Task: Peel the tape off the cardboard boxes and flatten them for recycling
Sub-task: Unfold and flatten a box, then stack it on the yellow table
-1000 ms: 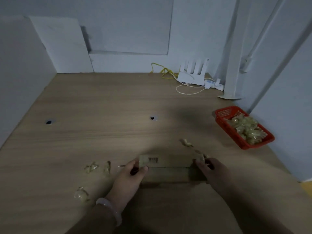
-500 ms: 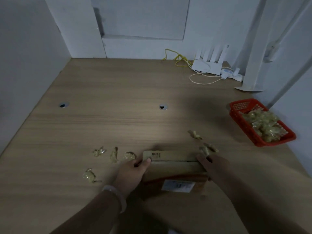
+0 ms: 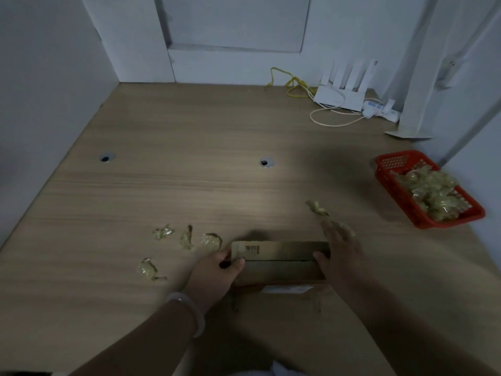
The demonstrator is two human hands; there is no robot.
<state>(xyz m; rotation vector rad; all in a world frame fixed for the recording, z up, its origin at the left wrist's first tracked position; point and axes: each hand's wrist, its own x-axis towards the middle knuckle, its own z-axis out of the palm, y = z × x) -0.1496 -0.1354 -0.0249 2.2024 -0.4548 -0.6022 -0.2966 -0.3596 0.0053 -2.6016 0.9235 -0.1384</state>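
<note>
A small brown cardboard box (image 3: 282,264) with a barcode sticker lies on the wooden table near the front edge, its far flap raised. My left hand (image 3: 217,272) grips the box's left end, thumb over the flap edge. At the right end, my right hand (image 3: 339,253) holds the box with its thumb on the inside and its fingers stretched out behind the flap. Several crumpled tape balls (image 3: 187,238) lie to the left of the box, and another tape scrap (image 3: 315,208) lies beyond my right hand.
A red plastic basket (image 3: 390,164) filled with crumpled tape sits at the right table edge. A white router (image 3: 344,89) with cables stands at the back right. Two round cable holes (image 3: 267,162) are set in the tabletop. Walls close in on the left and back.
The view has tilted, so the box appears lower. My right hand's fingers have spread out behind the flap. The box's white label is now mostly hidden at its near side.
</note>
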